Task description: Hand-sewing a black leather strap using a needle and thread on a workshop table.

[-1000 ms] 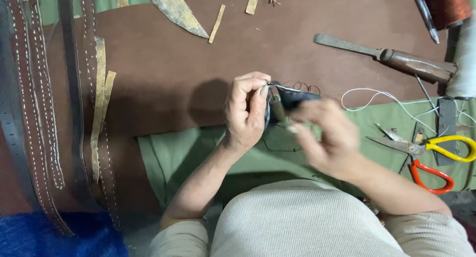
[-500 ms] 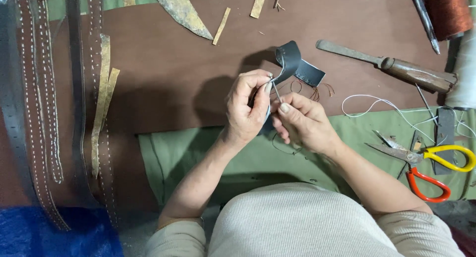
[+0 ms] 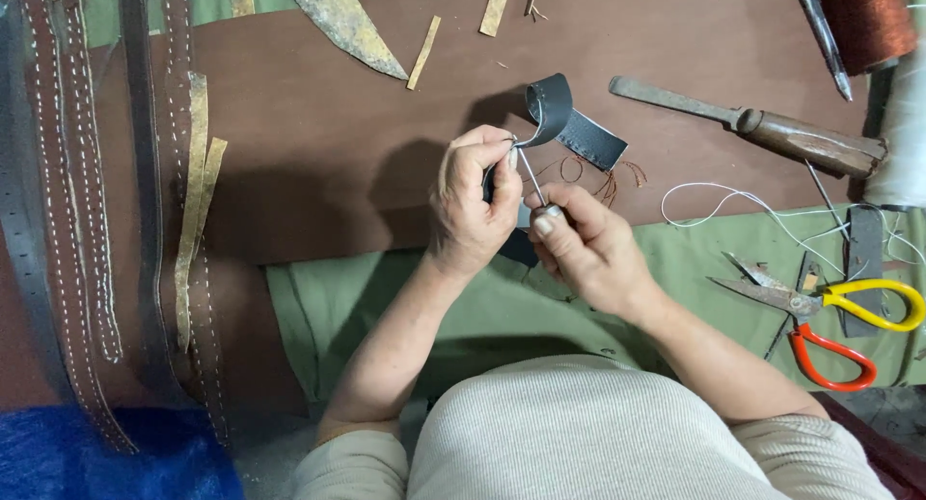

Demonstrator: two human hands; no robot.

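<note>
Brown leather-covered tabletop (image 3: 318, 143) w/ a green cloth (image 3: 502, 307) at the near edge. Above the cloth, right hand (image 3: 584, 249) has its grip closed on a thin metal awl (image 3: 533, 182), tip pointing up. Left hand (image 3: 473, 201), just beside it, pinches a curled dark grey leather strip (image 3: 564, 119) at the awl's tip. Near right: scissors w/ yellow & red handles (image 3: 830, 317). Farther right: wooden-handled tool (image 3: 762, 129). Far left: stitched brown straps (image 3: 68, 211).
</note>
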